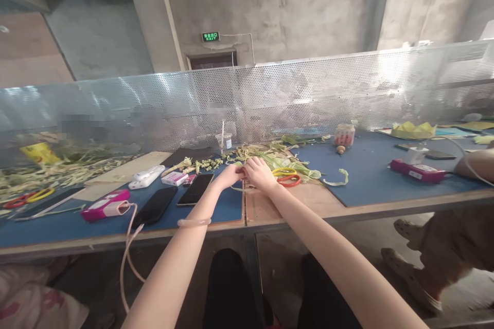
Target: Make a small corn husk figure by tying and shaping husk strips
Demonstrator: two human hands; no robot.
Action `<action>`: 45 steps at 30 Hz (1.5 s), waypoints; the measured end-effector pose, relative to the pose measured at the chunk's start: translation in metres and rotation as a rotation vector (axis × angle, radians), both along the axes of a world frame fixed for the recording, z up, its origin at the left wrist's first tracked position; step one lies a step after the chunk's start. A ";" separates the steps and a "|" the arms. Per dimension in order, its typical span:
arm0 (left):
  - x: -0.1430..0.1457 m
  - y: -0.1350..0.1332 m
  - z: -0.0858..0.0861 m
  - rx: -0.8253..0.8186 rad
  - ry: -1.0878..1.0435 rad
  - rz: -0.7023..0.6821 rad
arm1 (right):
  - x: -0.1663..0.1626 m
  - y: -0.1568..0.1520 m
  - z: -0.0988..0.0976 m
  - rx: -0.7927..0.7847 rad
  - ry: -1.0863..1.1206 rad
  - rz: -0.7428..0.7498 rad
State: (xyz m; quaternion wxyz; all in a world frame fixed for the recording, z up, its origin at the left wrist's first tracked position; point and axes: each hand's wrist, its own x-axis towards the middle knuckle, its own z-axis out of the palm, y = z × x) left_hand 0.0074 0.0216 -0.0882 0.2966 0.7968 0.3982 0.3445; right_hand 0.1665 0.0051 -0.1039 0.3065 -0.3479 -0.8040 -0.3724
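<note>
My left hand (pixel 230 175), with a pale bangle (pixel 194 222) on its wrist, meets my right hand (pixel 260 175) over the table's near middle. Both hands are closed, fingertips together around a narrow pale plant strip (pixel 240 189) whose loose end curves out below them. The pinched part is hidden by the fingers. Right behind the hands lies a heap of pale green leaf strips (pixel 266 153). Scissors with a yellow and an orange-red handle loop (pixel 289 181) lie just right of my right hand. Knobbly yellowish bundles (pixel 200 165) rest to the left, beyond my left hand.
Two dark phones (pixel 157 206), a magenta device (pixel 106 205), a white case (pixel 146 177) and a small box (pixel 175 179) lie left. A perforated metal screen (pixel 270 97) borders the table's back. A jar (pixel 344 136) stands right; people sit at both sides.
</note>
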 end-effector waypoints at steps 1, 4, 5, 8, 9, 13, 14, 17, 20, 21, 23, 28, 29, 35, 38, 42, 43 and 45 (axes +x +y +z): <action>0.000 0.000 0.000 -0.013 -0.009 -0.015 | 0.000 -0.001 0.000 0.004 -0.005 0.008; -0.001 -0.001 0.002 -0.039 -0.034 -0.021 | -0.001 -0.002 0.001 0.012 0.011 0.030; -0.001 -0.002 0.003 -0.041 -0.043 -0.015 | -0.001 -0.002 0.001 0.015 0.023 0.036; -0.001 -0.004 0.006 -0.056 -0.076 -0.018 | -0.002 -0.001 0.000 0.027 0.063 0.052; -0.001 -0.004 0.006 -0.064 -0.089 -0.021 | -0.002 -0.001 0.000 0.029 0.071 0.061; -0.002 -0.007 0.008 -0.090 -0.108 -0.010 | 0.000 0.001 -0.001 0.046 0.090 0.098; -0.003 -0.007 0.008 -0.094 -0.105 -0.009 | 0.000 0.001 -0.001 0.053 0.094 0.102; -0.004 -0.006 0.007 -0.101 -0.096 -0.007 | 0.000 0.001 -0.001 0.055 0.098 0.112; -0.003 -0.006 0.007 -0.103 -0.103 -0.011 | -0.001 0.000 0.001 0.018 0.146 0.105; -0.003 -0.006 0.007 -0.106 -0.108 -0.006 | -0.001 -0.001 0.001 0.000 0.185 0.091; -0.002 -0.006 0.007 -0.110 -0.120 0.018 | 0.000 -0.003 0.002 -0.041 0.268 0.055; -0.002 -0.005 0.008 -0.094 -0.123 0.036 | 0.006 -0.009 0.002 -0.180 0.295 0.081; -0.003 -0.005 0.008 -0.090 -0.115 0.033 | 0.006 -0.009 0.001 -0.201 0.289 0.094; -0.004 -0.001 0.007 -0.104 -0.185 0.017 | 0.004 -0.003 -0.003 -0.222 0.343 0.074; -0.002 -0.004 0.009 -0.133 -0.238 0.038 | 0.005 -0.001 -0.004 -0.203 0.377 0.035; -0.002 -0.010 0.012 -0.113 -0.227 0.061 | 0.006 0.001 -0.003 -0.180 0.395 0.017; -0.002 -0.011 0.012 -0.100 -0.221 0.064 | 0.006 0.001 -0.003 -0.180 0.400 0.014; -0.002 -0.010 0.011 -0.075 -0.215 0.064 | 0.005 0.001 -0.003 -0.184 0.406 0.014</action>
